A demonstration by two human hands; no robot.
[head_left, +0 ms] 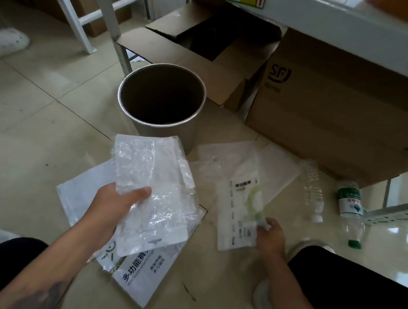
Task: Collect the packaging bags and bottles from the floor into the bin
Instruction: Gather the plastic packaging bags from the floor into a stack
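Cardboard boxes (337, 109) fill the upper right of the frame, and the steel bin (162, 100) stands open-mouthed at centre, with nothing seen inside it. Below it, a clear crinkled bag (154, 182) is held above the floor by the left hand (110, 211), whose grip is clamped on the bag's lower left edge with the thumb on top. A printed white bag (140, 274) lies flat on the floor beneath it, at lower centre. Right of centre, a narrow labelled bag (240, 203) is pinched at its lower end by the right hand (269, 235); blur hides how firmly. More pale bags (277, 170) lie beyond it. At the far right, a green-labelled bottle (350, 209) and a clear bottle (313, 190) rest on the tiles. Several failures can be foreseen: the slick film could slide out of a one-edge hold; a broad limp bag could catch on the bin's rim and spill outside; the round bottles could be nudged and rolled under the boxes; flat bags could be hard to lift off the smooth floor.
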